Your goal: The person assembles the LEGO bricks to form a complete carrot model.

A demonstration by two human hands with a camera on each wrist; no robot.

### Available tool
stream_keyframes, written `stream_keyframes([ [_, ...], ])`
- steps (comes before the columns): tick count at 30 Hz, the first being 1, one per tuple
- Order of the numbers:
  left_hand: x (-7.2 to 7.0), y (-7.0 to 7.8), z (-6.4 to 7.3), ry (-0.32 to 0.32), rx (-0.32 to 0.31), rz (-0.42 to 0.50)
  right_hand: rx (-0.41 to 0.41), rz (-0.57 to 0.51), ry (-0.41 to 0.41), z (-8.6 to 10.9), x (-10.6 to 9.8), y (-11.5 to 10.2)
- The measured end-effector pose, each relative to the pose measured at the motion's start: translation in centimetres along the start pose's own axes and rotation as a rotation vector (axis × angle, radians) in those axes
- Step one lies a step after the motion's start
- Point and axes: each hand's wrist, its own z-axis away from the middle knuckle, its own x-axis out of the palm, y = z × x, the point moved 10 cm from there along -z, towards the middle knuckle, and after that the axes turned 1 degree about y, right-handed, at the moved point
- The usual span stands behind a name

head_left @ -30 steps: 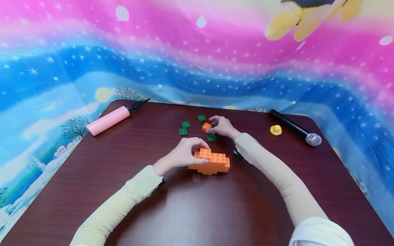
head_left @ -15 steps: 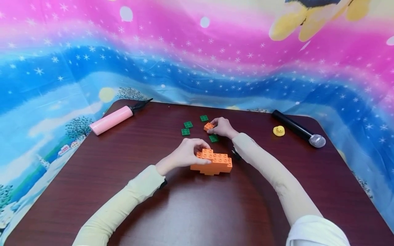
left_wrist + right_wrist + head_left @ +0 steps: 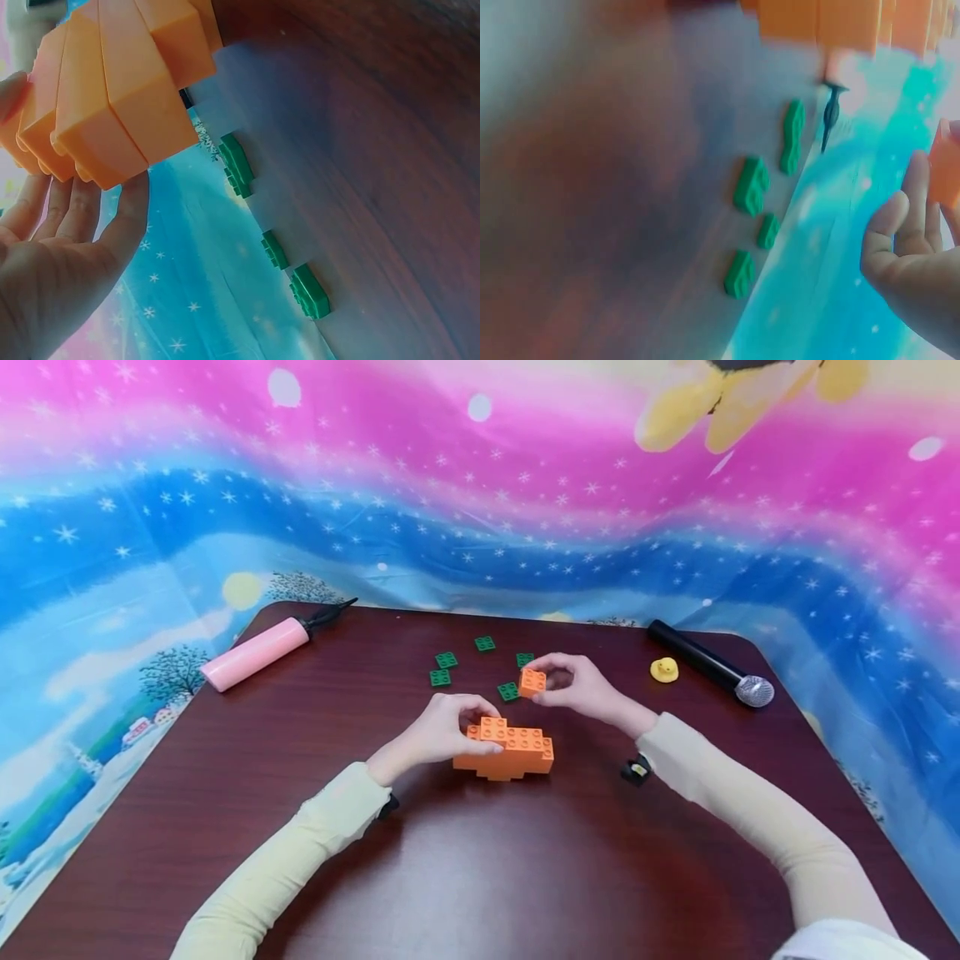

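Note:
An orange brick build (image 3: 502, 764), several layers high with studs on top, stands at the middle of the table. My left hand (image 3: 442, 731) grips its left end, thumb on the near side and fingers behind; the left wrist view shows the stacked layers of the build (image 3: 112, 90) above the fingers. My right hand (image 3: 581, 689) pinches a small square orange brick (image 3: 532, 682) between thumb and fingers, behind and right of the build. Just beyond it lie two flat green bricks, one (image 3: 508, 692) partly behind the orange brick and one (image 3: 524, 659) farther back.
More flat green bricks (image 3: 440, 677) lie behind the build. A pink hand pump (image 3: 258, 653) is at the back left. A yellow rubber duck (image 3: 663, 670) and a black microphone (image 3: 708, 662) lie at the back right, before a patterned cloth backdrop (image 3: 420, 510).
My right hand has lifted the small orange brick from among the green bricks and brought it nearer and to the right. The left hand keeps its grip on the build.

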Motion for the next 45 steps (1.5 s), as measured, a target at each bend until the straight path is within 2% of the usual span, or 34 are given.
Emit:
stream_keyframes([
  [5,0.0,-0.1,-0.1,-0.009,-0.010,-0.004,-0.037,-0.043,0.010,2.6,1.1,-1.2],
  [10,0.0,-0.1,-0.1,-0.012,-0.010,0.007,-0.102,-0.003,0.020,4.0,2.3,-2.3],
  [13,0.1,0.0,-0.1,-0.017,-0.012,0.007,-0.109,0.020,0.022,4.4,2.9,-2.6],
  [17,0.2,0.1,-0.1,-0.025,-0.017,-0.002,-0.096,0.018,0.028,4.6,3.4,-2.6],
  [23,0.2,0.1,-0.1,-0.022,-0.014,-0.009,-0.123,0.064,0.047,4.8,3.8,-3.3],
  [30,0.1,0.2,-0.1,-0.021,-0.006,-0.003,-0.109,0.094,0.054,4.6,4.1,-2.6],
  [37,0.2,0.2,-0.1,-0.016,-0.009,0.002,-0.103,0.053,0.038,4.6,4.1,-2.1],
  [45,0.1,0.3,-0.1,-0.008,-0.009,-0.009,-0.188,0.117,0.063,4.7,4.1,-2.3],
])
